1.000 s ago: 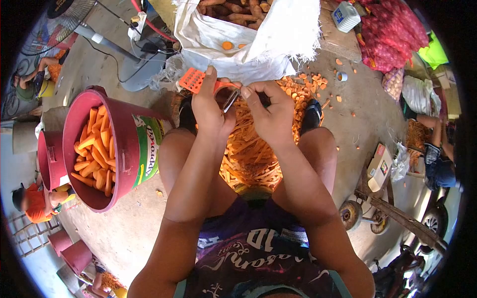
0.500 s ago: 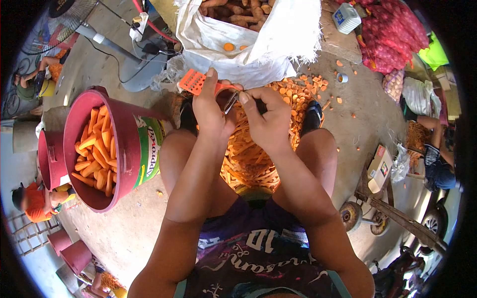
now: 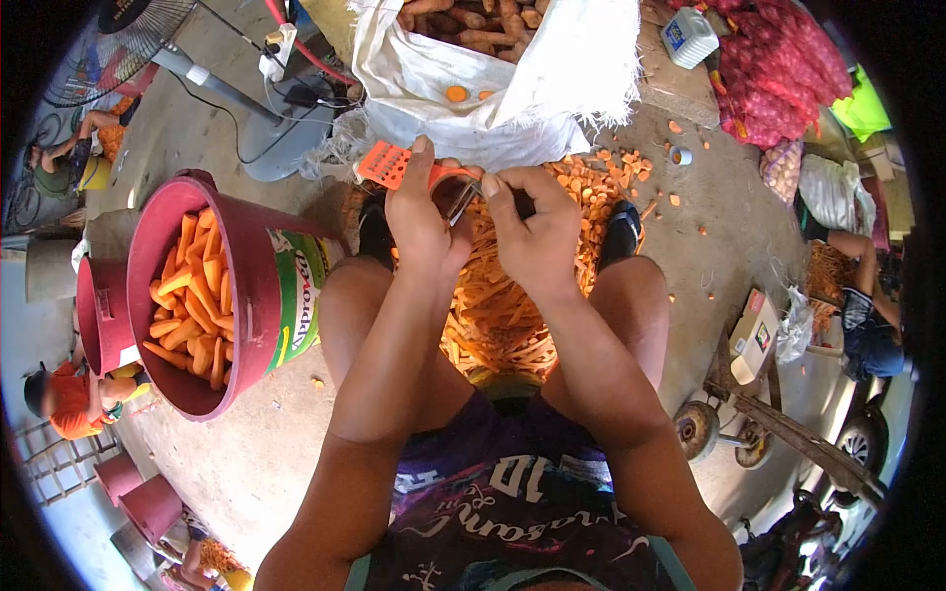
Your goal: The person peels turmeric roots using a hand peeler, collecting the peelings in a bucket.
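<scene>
An orange peeler with a holed, grater-like handle and a metal blade is gripped in my left hand, its holed end sticking out to the left past my thumb. My right hand is closed, thumb and bent forefinger pinching at the blade's right end; whether it holds anything small there is hidden. Below both hands, a heap of orange carrot peelings and cut carrot ends lies between my legs.
On the left stands a large red tub of peeled carrots. Ahead is a white sack of unpeeled carrots. A fan, red net sacks and a wheeled cart surround me. Other people sit at both sides.
Both hands and the peeler hold almost the same place, with only a tiny shift to the right. The grip looks unchanged.
</scene>
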Motion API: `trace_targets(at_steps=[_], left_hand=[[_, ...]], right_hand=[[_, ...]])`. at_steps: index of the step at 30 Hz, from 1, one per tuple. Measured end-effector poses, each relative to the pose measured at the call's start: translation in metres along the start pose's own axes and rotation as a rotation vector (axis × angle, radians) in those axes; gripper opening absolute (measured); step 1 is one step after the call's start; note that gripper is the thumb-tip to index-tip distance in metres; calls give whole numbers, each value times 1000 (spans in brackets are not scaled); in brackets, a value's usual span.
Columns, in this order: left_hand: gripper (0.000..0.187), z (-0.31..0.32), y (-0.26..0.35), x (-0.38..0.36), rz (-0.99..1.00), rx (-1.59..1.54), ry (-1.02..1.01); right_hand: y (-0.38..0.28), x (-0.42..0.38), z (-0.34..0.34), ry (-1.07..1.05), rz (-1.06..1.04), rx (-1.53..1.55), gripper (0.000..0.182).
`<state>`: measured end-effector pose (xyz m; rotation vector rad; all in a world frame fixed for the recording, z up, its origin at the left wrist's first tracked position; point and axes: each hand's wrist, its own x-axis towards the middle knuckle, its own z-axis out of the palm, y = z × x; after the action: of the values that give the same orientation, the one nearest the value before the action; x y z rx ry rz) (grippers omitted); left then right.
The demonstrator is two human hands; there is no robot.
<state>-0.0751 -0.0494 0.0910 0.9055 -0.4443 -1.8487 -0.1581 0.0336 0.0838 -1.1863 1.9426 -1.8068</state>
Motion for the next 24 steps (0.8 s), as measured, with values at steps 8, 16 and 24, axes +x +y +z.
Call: trace_targets(at_steps=[8,16,24], left_hand=[[33,-7,-1,5,-2,-20,-24],[22,-1,1,-1,-60,-24,-19],[25,0,0,-1,-82,-52,-1]], right_hand=[[-9,-18,7,-71,-60,5,8],[0,-5,3,-12,20,-12,8],[0,-9,5,7,-32,-9,8]])
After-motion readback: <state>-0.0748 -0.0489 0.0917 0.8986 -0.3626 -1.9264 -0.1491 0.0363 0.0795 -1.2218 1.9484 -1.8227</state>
